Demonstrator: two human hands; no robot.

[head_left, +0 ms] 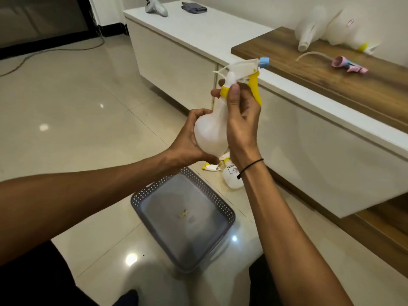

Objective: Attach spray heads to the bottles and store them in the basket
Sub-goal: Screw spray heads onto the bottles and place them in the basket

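Glossy tiled room with low cabinets

Cream floor tiles (88, 111) mirrored ceiling lights; white cabinet (176, 47) at twelve o'clock, wooden shelf (331, 69) at two.

hands twisting spray head (245, 70) onto bottle (212, 131)

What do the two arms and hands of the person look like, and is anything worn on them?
Both forearms are bare, with no sleeves in view. The left hand wears nothing: no glove, ring or watch shows. The right hand is also ungloved, but a thin black cord bracelet with a small knot circles its wrist.
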